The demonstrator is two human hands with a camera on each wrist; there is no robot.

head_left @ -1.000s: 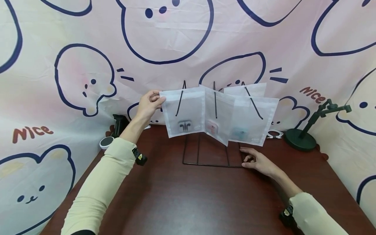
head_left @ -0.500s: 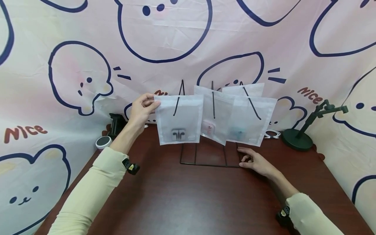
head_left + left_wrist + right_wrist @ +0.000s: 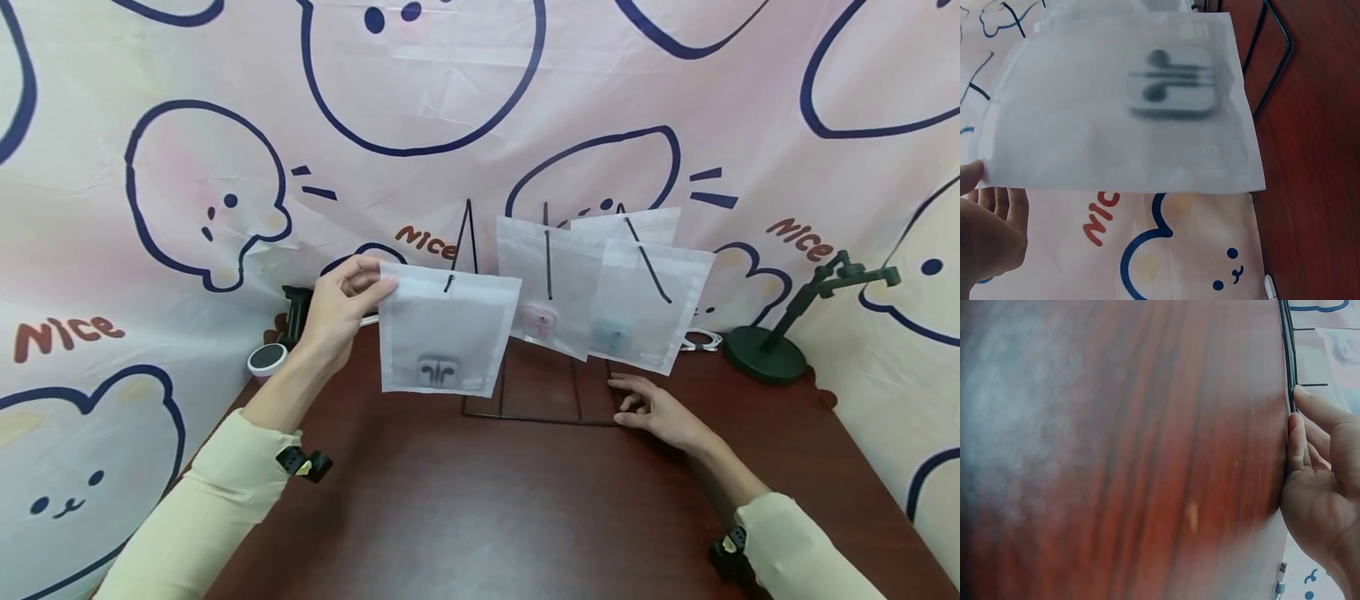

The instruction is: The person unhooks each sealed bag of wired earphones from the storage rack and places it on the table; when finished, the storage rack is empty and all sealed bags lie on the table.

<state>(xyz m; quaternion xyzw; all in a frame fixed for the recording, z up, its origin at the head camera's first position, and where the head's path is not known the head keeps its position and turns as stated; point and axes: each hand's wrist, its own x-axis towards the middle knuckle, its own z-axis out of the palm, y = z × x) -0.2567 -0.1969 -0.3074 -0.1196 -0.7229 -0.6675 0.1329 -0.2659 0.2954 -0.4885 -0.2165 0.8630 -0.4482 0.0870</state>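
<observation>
My left hand pinches the upper left corner of a frosted zip bag, also large in the left wrist view. Through the plastic shows a case of earphones. The bag hangs low at the front tip of the left hook of a black wire display rack; whether the tip still passes through the bag's hole I cannot tell. My right hand holds the rack's base at its front right corner, thumb and fingers on the bar, as the right wrist view also shows.
Frosted bags with a pink item and a teal item hang on the middle and right hooks, another bag behind them. A green stand, a white cable and a round white device stand around the table's back.
My left hand has drawn the earphone bag forward, down and left along its hook, away from the middle bag. The right hand stays at the rack's base.
</observation>
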